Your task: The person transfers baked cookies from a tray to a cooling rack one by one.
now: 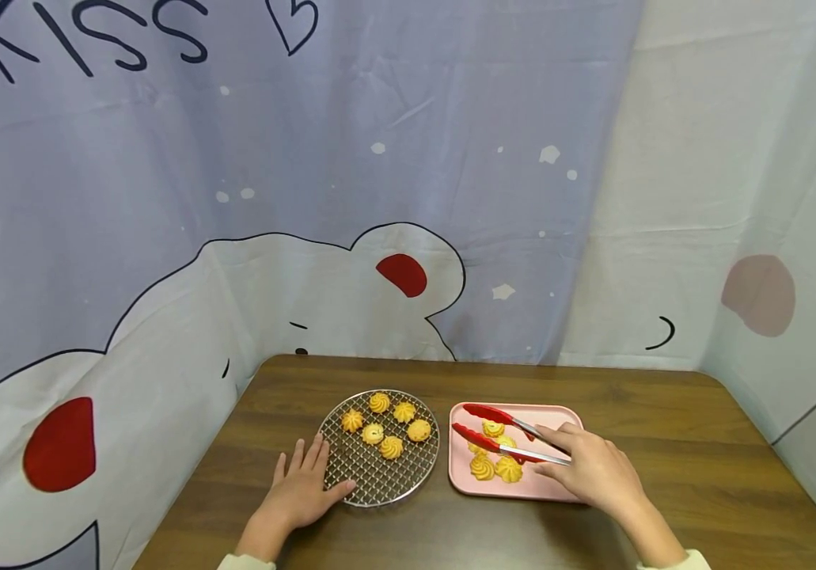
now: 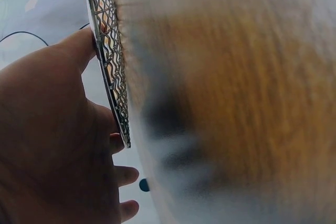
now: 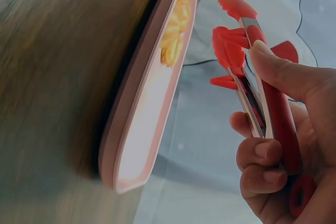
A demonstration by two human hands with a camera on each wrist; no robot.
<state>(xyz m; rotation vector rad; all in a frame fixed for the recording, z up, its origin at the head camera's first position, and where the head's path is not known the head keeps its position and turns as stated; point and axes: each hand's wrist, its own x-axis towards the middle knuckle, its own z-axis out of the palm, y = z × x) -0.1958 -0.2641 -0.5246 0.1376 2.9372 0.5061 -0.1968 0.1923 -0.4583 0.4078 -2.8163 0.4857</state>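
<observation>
- Red-tipped tongs gripped in my right hand, arms spread over the cookies on the pink tray, right of centre.
- Left hand flat, fingers straight, steadying the wire rack at its near-left rim.
- Step: picking a cookie; next I'd close on one, gently.
- Cookies: yellow swirled rosettes, likely crumbly.
</observation>
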